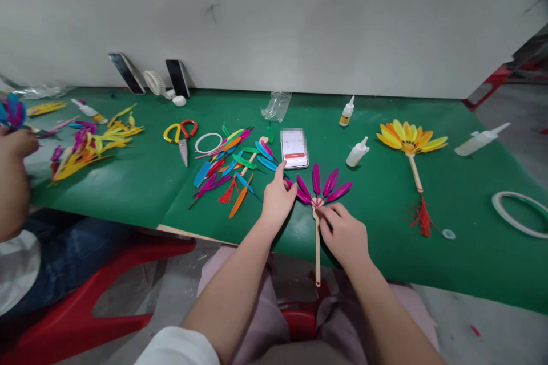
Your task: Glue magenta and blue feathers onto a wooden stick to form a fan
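Observation:
A feather fan [317,222] with a pale wooden handle and a spread of magenta feathers lies in front of me, its lower handle end past the table edge. My right hand [345,234] has its bent fingers closed at the fan's head, where the quills meet. Beside the leftmost magenta feathers is my left hand [278,197], index finger stretched toward the lower corner of a lit phone [294,149] and thumb apart from it. Whether it touches the feather tip is hard to see. Left of it lie loose coloured feathers [226,154] and a red tassel [228,191].
Scissors [182,140] and a white ring [208,143] lie left. Glue bottles [357,152] stand beyond the fan. A yellow feather fan [413,151] and a tape roll [520,214] lie right. At far left, another person's hand [17,142] holds feathers near a yellow pile [92,151].

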{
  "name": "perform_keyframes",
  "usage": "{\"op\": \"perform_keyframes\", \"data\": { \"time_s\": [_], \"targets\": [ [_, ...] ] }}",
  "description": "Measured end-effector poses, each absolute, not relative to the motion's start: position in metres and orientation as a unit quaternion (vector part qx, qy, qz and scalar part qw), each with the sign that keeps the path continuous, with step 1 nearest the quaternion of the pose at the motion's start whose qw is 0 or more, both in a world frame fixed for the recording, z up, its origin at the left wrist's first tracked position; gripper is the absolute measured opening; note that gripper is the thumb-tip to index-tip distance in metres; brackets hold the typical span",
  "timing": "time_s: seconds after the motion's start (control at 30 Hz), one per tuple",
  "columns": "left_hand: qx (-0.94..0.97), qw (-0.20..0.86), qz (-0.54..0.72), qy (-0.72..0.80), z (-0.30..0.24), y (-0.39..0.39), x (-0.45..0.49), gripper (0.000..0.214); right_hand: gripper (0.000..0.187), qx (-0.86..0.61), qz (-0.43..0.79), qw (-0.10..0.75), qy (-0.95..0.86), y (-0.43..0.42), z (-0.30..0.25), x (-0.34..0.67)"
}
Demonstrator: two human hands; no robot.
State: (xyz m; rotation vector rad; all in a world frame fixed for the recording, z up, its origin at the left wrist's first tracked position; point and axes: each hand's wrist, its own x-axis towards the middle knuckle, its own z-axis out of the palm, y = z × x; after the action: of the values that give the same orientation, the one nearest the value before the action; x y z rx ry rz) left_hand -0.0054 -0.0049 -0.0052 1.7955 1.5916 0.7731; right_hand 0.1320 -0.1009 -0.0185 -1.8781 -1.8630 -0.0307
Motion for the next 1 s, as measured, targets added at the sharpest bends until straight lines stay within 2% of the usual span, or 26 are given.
{"op": "perform_keyframes", "data": {
  "time_s": [0.43, 0.8, 1.0],
  "targets": [
    [0.684, 0.3, 0.301, 0.593, -0.0035, -0.0081, -0.0042, 0.059, 0.023, -0.704, -0.024, 0.19, -0.684, -0.1004, -0.0182, 0.1289],
    [0.689, 0.291, 0.304, 0.59, -0.008, -0.0076, -0.0044, 0.059, 0.022, -0.711, -0.013, 0.187, -0.678, -0.0994, -0.0182, 0.1282],
    [0.689, 0.291, 0.299, 0.593, -0.0065, -0.0081, -0.0039, 0.059, 0.022, -0.707, 0.0, 0.218, -0.673, -0.1006, -0.0195, 0.1301]
  ]
}}
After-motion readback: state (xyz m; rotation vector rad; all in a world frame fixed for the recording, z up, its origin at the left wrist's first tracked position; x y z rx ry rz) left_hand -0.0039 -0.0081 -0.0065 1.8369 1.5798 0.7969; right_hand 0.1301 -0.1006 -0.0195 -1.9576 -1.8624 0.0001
